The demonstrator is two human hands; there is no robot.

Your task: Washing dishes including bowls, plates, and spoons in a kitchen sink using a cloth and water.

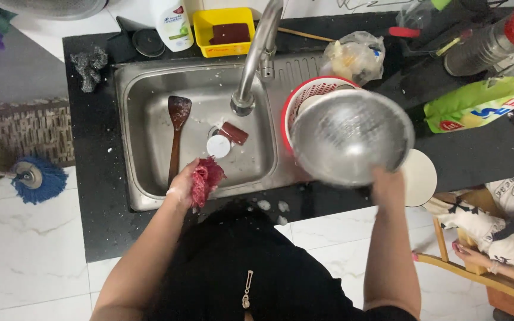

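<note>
Over the near edge of the stainless steel sink [144,119], your left hand [183,185] is closed around a crumpled dark red scrubbing cloth [207,177], and there is foam on the fingers. Your right hand [388,181] grips the near rim of a large round shiny steel bowl [351,137] and holds it up, tilted, above the black counter [90,148] at the right of the sink. Behind the bowl stands a red plastic basket [307,95], partly hidden by it. Inside the sink lie a dark wooden spatula [177,128], a small white round lid [218,146] and a small brown block [234,133]. The curved steel tap [257,53] reaches over the sink. A flat round white plate [420,177] lies just beside your right hand.
</note>
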